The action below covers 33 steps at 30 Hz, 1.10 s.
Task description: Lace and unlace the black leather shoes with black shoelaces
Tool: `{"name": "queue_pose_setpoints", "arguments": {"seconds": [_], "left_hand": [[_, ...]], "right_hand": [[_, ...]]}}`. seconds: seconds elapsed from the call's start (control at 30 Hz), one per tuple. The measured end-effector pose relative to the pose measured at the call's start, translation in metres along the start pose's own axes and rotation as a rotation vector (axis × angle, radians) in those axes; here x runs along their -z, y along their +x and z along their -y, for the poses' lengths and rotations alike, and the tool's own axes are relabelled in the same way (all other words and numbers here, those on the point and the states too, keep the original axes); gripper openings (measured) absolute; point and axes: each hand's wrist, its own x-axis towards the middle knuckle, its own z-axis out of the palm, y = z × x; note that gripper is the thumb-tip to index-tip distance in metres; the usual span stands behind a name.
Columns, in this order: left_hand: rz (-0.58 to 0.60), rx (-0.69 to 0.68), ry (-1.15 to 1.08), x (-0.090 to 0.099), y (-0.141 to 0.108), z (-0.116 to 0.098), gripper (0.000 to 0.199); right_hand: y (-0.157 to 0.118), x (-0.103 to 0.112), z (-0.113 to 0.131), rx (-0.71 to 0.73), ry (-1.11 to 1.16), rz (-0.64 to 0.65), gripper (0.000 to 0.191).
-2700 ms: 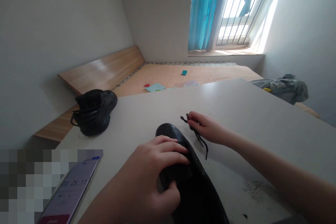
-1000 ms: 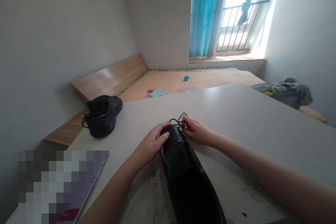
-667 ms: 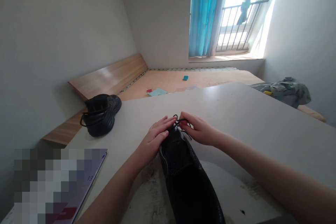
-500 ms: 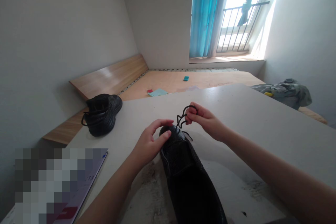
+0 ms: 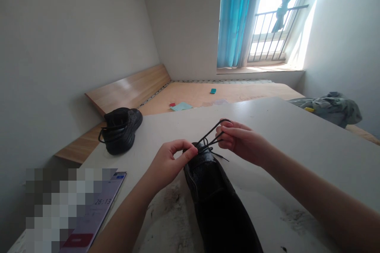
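Note:
A black leather shoe (image 5: 209, 180) lies on the white table with its toe pointing away and its opening towards me. My right hand (image 5: 240, 138) pinches the black shoelace (image 5: 210, 131), drawing strands of it out to the right of the shoe. At the shoe's upper, my left hand (image 5: 175, 162) has thumb and forefinger closed together on the lace where it leaves the shoe. One loose lace end (image 5: 222, 158) hangs over the shoe's right side.
Another black shoe (image 5: 120, 130), with its lace trailing, stands at the table's far left. A phone-like screen (image 5: 101, 205), partly pixelated, lies at near left. Beyond the white table (image 5: 267, 118) is a wooden bed (image 5: 190, 93); grey-green clothing (image 5: 332, 106) lies at right.
My left thumb and forefinger have come together on the lace. My right hand has pulled the lace strands straighter to the right. The view has shifted slightly.

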Motion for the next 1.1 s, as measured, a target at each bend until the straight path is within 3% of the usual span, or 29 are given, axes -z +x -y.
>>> {"name": "queue_pose_setpoints", "arguments": {"seconds": [0.27,0.37,0.47,0.57,0.87,1.0,1.1], "left_hand": [[-0.106,-0.012,-0.329,-0.002,-0.002,-0.003,0.029],[-0.136,-0.001,-0.616,0.003,-0.002,-0.009,0.03],[-0.198,0.047,-0.97,0.012,-0.002,-0.016,0.029],[-0.301,0.023,-1.141,0.024,-0.001,-0.022,0.03],[-0.865,0.039,-1.076,0.068,0.005,-0.011,0.042],[-1.087,0.06,-0.967,0.075,0.005,-0.011,0.037],[-1.187,-0.041,-0.856,0.082,-0.003,-0.013,0.038]], "right_hand": [[0.0,0.004,0.013,0.042,0.043,-0.12,0.01],[0.002,0.009,0.02,0.081,0.017,-0.184,0.003],[0.005,0.016,0.029,0.154,-0.032,-0.263,0.009],[0.007,0.028,0.038,0.226,-0.103,-0.348,0.013],[0.012,0.094,0.062,0.319,-0.437,-0.7,0.014],[0.011,0.117,0.063,0.309,-0.734,-0.854,0.012],[0.008,0.127,0.064,0.231,-1.037,-0.914,0.012]]}}
